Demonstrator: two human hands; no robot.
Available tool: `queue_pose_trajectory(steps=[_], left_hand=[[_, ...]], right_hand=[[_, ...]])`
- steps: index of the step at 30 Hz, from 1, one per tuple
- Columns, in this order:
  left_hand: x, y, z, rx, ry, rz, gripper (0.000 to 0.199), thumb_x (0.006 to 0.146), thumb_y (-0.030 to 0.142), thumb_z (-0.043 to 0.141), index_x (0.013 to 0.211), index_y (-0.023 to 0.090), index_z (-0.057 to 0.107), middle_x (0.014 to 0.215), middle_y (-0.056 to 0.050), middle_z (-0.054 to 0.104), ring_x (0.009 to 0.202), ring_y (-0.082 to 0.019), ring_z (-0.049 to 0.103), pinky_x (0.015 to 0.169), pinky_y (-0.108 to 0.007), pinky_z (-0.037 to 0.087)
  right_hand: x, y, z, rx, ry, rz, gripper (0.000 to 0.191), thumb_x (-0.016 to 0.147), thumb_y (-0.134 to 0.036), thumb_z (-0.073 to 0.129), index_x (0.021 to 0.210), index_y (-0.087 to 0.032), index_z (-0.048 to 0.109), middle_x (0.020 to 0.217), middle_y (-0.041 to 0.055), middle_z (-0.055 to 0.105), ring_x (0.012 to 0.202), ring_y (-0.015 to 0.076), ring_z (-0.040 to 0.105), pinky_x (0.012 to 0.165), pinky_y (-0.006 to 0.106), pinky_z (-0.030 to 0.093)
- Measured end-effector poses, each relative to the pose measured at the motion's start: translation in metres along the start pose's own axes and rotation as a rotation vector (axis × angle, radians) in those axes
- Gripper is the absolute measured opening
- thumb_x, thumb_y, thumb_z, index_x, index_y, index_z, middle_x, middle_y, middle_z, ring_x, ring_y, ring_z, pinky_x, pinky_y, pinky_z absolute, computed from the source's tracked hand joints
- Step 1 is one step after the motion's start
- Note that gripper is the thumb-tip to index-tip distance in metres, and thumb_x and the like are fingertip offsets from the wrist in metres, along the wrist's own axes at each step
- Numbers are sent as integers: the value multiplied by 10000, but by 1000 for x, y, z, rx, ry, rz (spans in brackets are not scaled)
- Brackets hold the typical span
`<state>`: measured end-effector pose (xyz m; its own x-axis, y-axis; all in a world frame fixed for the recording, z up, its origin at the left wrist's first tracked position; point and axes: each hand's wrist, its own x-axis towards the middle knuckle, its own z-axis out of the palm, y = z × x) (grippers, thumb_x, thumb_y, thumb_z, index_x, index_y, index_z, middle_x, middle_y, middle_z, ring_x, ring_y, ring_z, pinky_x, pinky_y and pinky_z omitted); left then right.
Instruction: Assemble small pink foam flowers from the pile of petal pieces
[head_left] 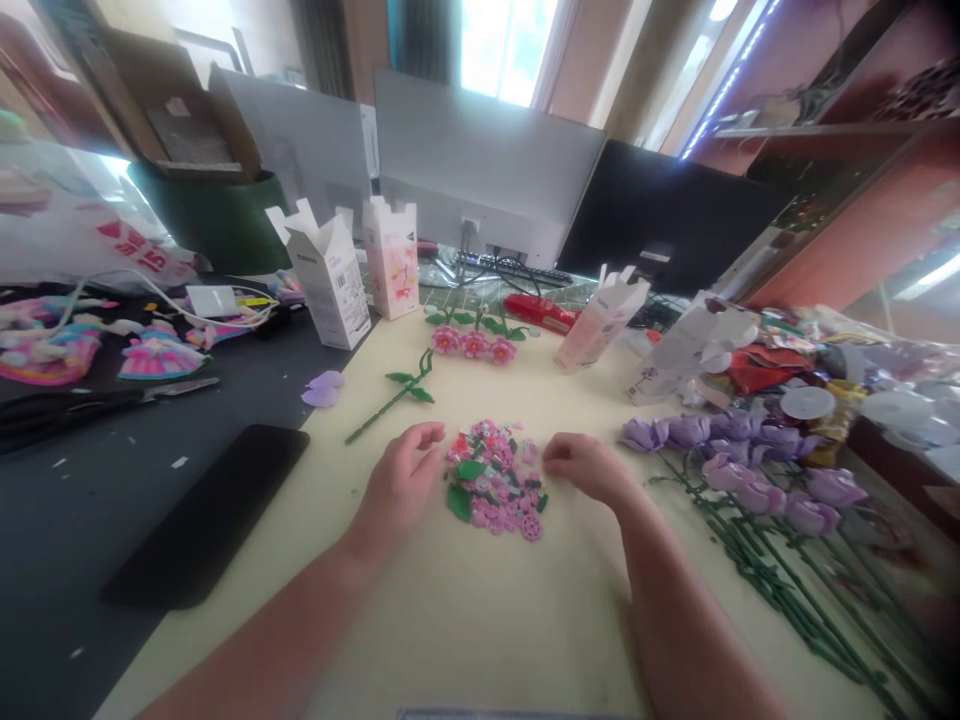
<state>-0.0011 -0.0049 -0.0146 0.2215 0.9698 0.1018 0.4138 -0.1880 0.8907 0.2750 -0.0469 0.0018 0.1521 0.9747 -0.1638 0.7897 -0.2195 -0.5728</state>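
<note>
"Green stem (388, 404): where, from the pink pile (504, 488)?"
"Beyond it, leftward. Left hand (405, 470) just left of it, thumb and fingers slightly parted."
"And the pile?"
"On cream mat (517, 620). Right hand (589, 464) just right of it, fingers curled; whether pinching, can't tell."

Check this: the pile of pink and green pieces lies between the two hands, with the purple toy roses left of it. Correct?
Not quite: in the head view, the purple toy roses lie right of the pile of pink and green pieces.
</note>
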Motion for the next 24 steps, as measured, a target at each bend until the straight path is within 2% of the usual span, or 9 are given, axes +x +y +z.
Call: queue_pose_trajectory(steps=[8,13,17,20,22,24], left_hand=[[0,-1,2,-21,-3,6,304,861,317,491,1142,232,569,1163,-67,630,1090,-203,573,930,-355,450],[0,-1,3,-25,11,17,303,851,321,510,1132,231,579,1150,-58,635,1067,-198,577,907,-340,457],[-2,12,0,-96,48,-19,290,851,366,521,1085,221,615,1116,-53,656,951,-194,617,828,-326,486],[-6,33,0,-258,-43,-65,267,828,368,565,1007,195,661,998,-46,699,892,-195,637,812,-318,501],[-10,47,3,-380,-177,-100,260,811,353,595,992,191,687,967,-43,715,910,-201,643,837,-319,498],[-14,56,10,-464,-262,-166,286,799,355,617,1015,185,696,919,-44,724,873,-200,647,816,-321,503]], right_hand=[[-4,-8,0,-3,16,-44,97,658,-167,557,671,-229,631,676,-18,647,651,160,569,581,252,381],[-2,-2,0,31,3,-48,86,656,-184,562,671,-220,639,645,-20,627,626,156,550,570,254,381],[-2,-8,-3,114,33,-76,67,696,-229,566,668,-204,622,644,-19,626,625,146,545,596,259,413],[-8,-29,-3,360,101,-168,106,739,-294,601,728,-196,640,677,-8,647,633,142,553,621,269,435],[-16,-48,0,522,108,-239,123,740,-311,632,765,-191,651,693,0,655,633,140,558,612,269,445],[-24,-65,6,581,91,-276,122,733,-302,656,776,-188,648,693,2,654,629,140,565,580,256,447]])
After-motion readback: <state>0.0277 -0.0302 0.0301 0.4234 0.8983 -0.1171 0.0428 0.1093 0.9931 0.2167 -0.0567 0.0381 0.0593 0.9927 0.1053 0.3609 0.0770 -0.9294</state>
